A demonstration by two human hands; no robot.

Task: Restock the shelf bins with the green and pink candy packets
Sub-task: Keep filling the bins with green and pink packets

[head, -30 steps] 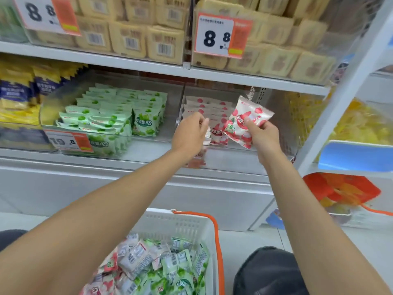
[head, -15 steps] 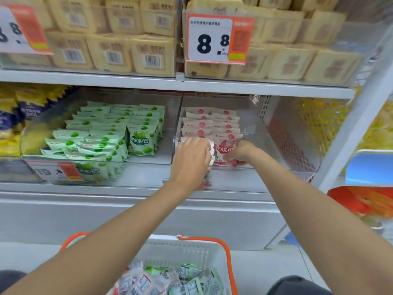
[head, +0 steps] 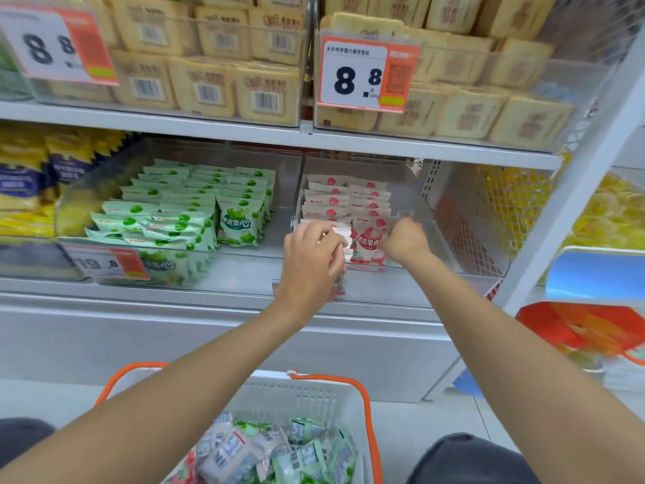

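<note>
Pink packet (head: pixel 366 244) standing upright just left of right hand (head: pixel 406 241), grip pinching its right edge (left hand (head: pixel 312 255) curling round neighbouring row (head: pixel 343 235), bracing).

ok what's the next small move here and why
Probably let go with the right hand and reach down to the basket: the front pink packet it grips already stands upright in its row, and more packets wait in the basket.

I see pale green packets (head: pixel 195 204) printed with darker green fruit, pink packets (head: pixel 349 200) in white and red, my white, orange-handled basket (head: pixel 307 396).
</note>
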